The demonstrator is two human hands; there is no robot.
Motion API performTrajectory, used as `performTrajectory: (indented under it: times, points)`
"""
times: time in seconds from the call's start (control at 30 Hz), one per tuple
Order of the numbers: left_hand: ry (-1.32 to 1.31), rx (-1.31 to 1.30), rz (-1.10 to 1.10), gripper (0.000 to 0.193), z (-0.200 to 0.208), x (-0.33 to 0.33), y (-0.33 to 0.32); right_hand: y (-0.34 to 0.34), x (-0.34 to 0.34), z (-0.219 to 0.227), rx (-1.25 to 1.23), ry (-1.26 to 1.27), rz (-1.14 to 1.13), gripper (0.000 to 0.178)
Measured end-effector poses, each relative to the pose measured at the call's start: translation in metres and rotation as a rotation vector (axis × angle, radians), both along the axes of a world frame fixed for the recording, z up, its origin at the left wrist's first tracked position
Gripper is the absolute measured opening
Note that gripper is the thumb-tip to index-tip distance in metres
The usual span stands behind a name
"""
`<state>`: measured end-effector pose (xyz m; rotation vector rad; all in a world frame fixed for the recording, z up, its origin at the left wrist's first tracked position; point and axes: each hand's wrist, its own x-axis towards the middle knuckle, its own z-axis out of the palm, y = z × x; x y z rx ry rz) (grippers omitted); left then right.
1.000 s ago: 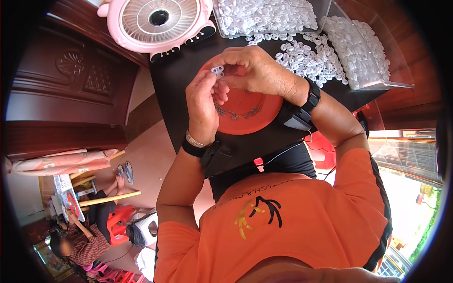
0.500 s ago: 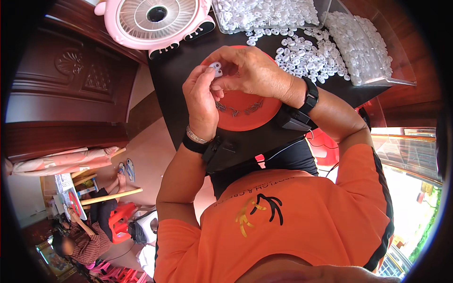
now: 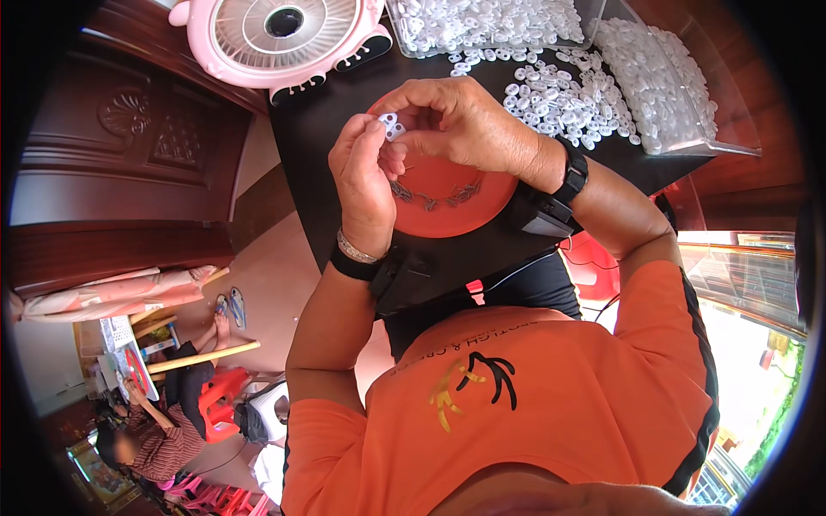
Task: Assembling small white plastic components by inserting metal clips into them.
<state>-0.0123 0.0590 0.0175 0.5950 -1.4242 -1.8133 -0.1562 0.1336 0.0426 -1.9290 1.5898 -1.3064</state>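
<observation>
Over the orange plate [image 3: 469, 225], both my hands meet around small white plastic pieces with two holes [image 3: 392, 127]. They look like two overlapping pieces, one tilted against the other. My left hand [image 3: 366, 185] is closed, its thumb and fingers pinching them from the near left. From the right, my right hand [image 3: 473, 129] curls its index finger over the far side, with its thumb at the pieces' right edge. Its fingertips are partly hidden. Small grey metal bits [image 3: 463, 194] lie in a curved row on the plate below my hands.
Loose white pieces [image 3: 568, 99] are spread on the black table [image 3: 314, 163], beside a clear bin [image 3: 658, 86] and a clear tray [image 3: 490, 26] full of them. A pink fan [image 3: 284, 52] stands at the far left. Another person [image 3: 168, 443] sits at the lower left.
The white pieces have turned between my fingers and now show more holes. My right hand and wrist have shifted slightly right, while my left hand has moved slightly left.
</observation>
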Motion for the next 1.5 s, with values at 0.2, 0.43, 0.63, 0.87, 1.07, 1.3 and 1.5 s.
performTrajectory:
  times: [0.2, 0.43, 0.63, 0.87, 1.07, 1.3, 1.5]
  points:
    - [-0.012, -0.118, 0.044, 0.021, 0.003, -0.001, 0.004, 0.001, 0.005, -0.001, 0.071, -0.19, 0.044, 0.031]
    - [-0.008, -0.203, 0.042, 0.019, 0.002, 0.0, 0.007, 0.002, 0.004, 0.004, 0.166, -0.337, 0.133, 0.027]
    - [0.017, -0.162, 0.035, 0.02, 0.003, 0.0, 0.007, 0.004, 0.005, 0.008, 0.199, -0.338, 0.149, 0.03]
    - [-0.079, -0.197, 0.017, 0.023, 0.006, 0.0, 0.006, 0.005, -0.005, 0.013, 0.269, -0.4, 0.234, 0.033]
    - [-0.134, -0.174, -0.031, 0.023, 0.006, 0.0, 0.006, 0.007, -0.011, 0.016, 0.336, -0.363, 0.217, 0.034]
    - [-0.099, -0.218, -0.095, 0.024, 0.005, 0.001, 0.004, 0.005, -0.016, 0.013, 0.393, -0.383, 0.214, 0.032]
    - [-0.079, -0.152, -0.06, 0.023, 0.007, -0.001, 0.008, 0.005, -0.014, 0.01, 0.325, -0.387, 0.179, 0.03]
